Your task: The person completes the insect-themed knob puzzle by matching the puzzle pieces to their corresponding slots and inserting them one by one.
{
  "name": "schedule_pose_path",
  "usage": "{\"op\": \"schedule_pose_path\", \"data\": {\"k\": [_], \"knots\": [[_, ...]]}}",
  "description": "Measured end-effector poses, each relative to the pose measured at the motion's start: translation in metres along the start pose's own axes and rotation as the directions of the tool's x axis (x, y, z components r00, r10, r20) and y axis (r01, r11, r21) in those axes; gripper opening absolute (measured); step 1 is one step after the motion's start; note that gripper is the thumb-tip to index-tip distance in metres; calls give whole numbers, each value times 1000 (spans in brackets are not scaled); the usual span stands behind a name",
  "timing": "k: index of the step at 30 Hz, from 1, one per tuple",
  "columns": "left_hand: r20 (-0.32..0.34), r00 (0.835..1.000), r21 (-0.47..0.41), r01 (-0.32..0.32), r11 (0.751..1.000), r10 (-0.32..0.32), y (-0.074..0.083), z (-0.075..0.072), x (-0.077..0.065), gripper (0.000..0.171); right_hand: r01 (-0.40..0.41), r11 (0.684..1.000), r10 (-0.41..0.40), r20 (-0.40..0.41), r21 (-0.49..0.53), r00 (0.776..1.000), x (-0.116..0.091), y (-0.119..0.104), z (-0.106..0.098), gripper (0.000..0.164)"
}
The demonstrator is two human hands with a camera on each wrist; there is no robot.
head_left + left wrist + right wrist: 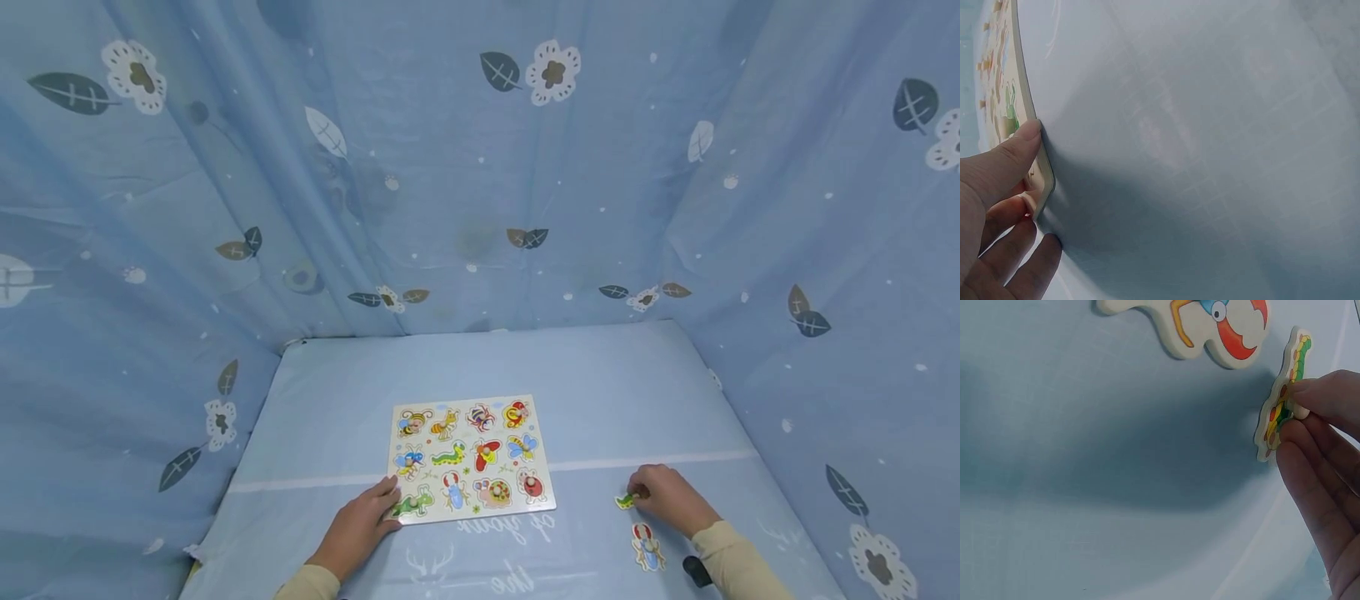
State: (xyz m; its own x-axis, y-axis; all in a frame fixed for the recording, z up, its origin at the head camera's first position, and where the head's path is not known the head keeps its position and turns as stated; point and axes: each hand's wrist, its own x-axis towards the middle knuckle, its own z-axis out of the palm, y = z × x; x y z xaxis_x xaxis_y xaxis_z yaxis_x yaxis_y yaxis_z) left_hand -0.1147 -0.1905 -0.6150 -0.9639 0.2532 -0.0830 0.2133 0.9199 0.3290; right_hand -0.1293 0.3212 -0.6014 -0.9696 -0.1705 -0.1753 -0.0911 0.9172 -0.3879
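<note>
A wooden insect puzzle board [472, 518] lies on the table, covered in bright bug pictures, several with small knobs. My left hand [363, 518] grips its near left corner. The left wrist view shows the thumb [1025, 132] on the board's edge and fingers around the corner. To the right, my right hand [670, 498] pinches a green caterpillar puzzle piece [624, 502] by its knob. In the right wrist view this caterpillar piece [1267, 428] is tilted on edge, close over the cloth. A stag beetle puzzle piece [647, 548] lies face up just nearer than that hand.
A black object [697, 572] sits beside the right forearm, partly covered by the sleeve. Pale blue cloth [600, 400] with white lettering covers the table. Patterned blue curtains [480, 167] enclose it at the back and on both sides.
</note>
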Motion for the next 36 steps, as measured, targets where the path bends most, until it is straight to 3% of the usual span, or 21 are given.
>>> {"op": "schedule_pose_path", "data": {"k": [11,16,23,30,36], "knots": [[-26,1000,5,6,1000,-5,-1,1,0,57,35,997,-35,10,-62,999,17,-11,-1,21],[-16,1000,-16,2,1000,-3,-4,2,0,58,124,989,-125,-10,-80,992,32,-36,-4,18],[-11,1000,-15,3,1000,-3,-5,2,1,58,238,962,-241,-8,-136,970,70,-93,-3,15],[-5,1000,-10,1,1000,-1,-4,3,1,59,395,911,-393,42,-117,919,106,-152,8,11],[-5,1000,-19,2,1000,-2,-3,4,1,59,511,853,-509,47,-109,859,129,-199,28,24]]}}
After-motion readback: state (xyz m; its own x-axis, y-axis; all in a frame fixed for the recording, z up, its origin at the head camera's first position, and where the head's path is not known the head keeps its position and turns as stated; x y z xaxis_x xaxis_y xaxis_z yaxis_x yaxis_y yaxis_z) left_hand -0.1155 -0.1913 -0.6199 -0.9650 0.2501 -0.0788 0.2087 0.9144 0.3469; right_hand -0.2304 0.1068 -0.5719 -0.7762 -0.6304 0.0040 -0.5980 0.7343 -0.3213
